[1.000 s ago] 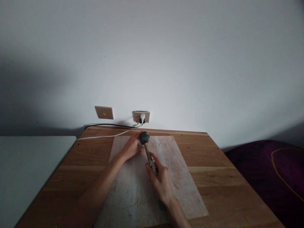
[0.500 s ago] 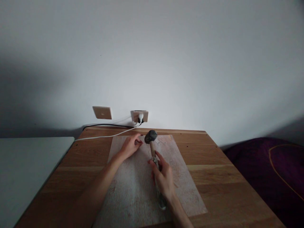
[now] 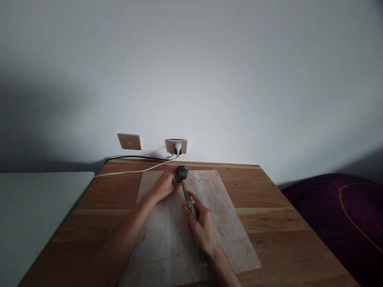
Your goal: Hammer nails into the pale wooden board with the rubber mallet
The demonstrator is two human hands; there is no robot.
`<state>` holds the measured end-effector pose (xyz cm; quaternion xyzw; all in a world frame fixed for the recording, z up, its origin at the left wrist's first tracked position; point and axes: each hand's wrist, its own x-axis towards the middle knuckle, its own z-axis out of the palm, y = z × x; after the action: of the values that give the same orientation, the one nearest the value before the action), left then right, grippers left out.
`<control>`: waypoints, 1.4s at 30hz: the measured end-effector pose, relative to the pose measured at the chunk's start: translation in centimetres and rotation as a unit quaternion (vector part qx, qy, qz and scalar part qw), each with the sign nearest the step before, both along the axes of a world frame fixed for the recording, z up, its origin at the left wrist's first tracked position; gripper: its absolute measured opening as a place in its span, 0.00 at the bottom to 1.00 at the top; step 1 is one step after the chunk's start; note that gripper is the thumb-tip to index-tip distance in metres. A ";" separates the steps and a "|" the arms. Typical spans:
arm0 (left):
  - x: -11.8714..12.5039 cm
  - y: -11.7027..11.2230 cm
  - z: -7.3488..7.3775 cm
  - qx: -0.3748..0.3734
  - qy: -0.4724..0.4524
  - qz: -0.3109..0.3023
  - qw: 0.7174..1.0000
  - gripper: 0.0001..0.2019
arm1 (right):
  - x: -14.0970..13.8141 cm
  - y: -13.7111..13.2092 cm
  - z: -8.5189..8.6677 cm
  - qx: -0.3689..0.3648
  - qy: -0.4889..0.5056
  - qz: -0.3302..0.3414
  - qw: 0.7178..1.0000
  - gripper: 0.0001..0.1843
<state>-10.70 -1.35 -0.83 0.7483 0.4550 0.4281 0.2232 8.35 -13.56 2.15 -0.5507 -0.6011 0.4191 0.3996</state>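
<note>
My right hand [image 3: 202, 225] is closed round the handle of a hammer [image 3: 186, 190] with a dark, rounded head and a pale wooden shaft. The hammer's head is over the fingertips of my left hand [image 3: 164, 184], which bends in from the left at the board's far part. Those fingers look curled together, but the head hides their tips and anything between them. Under both hands lies a pale, worn board [image 3: 167, 239]. To the right of the hammer head, a few thin nails [image 3: 200, 180] stick up from the board in a row.
The board rests on a wooden table [image 3: 269, 227] against a white wall. A socket with a white plug [image 3: 178, 148] is behind, and a white cable [image 3: 128, 172] runs left across the table's far edge. A white surface [image 3: 36, 215] adjoins left; purple fabric [image 3: 323, 207] lies right.
The hammer head has shifted left and now covers my left fingertips. My right hand has moved slightly left with it, while my left hand stays nearly in place.
</note>
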 end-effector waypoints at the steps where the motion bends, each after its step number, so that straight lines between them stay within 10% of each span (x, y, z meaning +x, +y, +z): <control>1: 0.0 0.0 0.0 -0.003 -0.003 0.006 1.000 0.30 | 0.0 0.0 0.0 -0.003 0.007 -0.009 1.000 0.31; 11: -0.4 0.4 -0.9 -0.056 -0.022 0.001 0.998 0.21 | 0.2 0.3 -0.2 -0.037 0.084 -0.074 0.993 0.41; 24: -0.1 0.0 -0.4 -0.016 0.000 -0.008 1.000 0.46 | 0.1 0.2 0.4 -0.035 0.081 -0.005 0.996 0.32; 32: 1.1 -1.6 4.8 0.031 0.064 -0.018 0.997 0.06 | 0.9 0.8 1.8 0.010 0.235 -0.187 0.954 0.42; 37: 3.0 -3.6 6.2 0.001 0.220 -0.180 0.959 0.11 | 2.2 1.4 1.7 0.025 0.254 -0.228 0.940 0.39; 42: 4.4 -4.7 5.3 -0.019 0.307 -0.187 0.933 0.12 | 2.1 1.4 1.4 0.009 0.271 -0.220 0.937 0.36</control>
<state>-6.28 -6.09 4.47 0.9104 0.3610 0.1194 0.1632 10.49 -12.17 3.54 -0.5309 -0.3374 0.4493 0.6344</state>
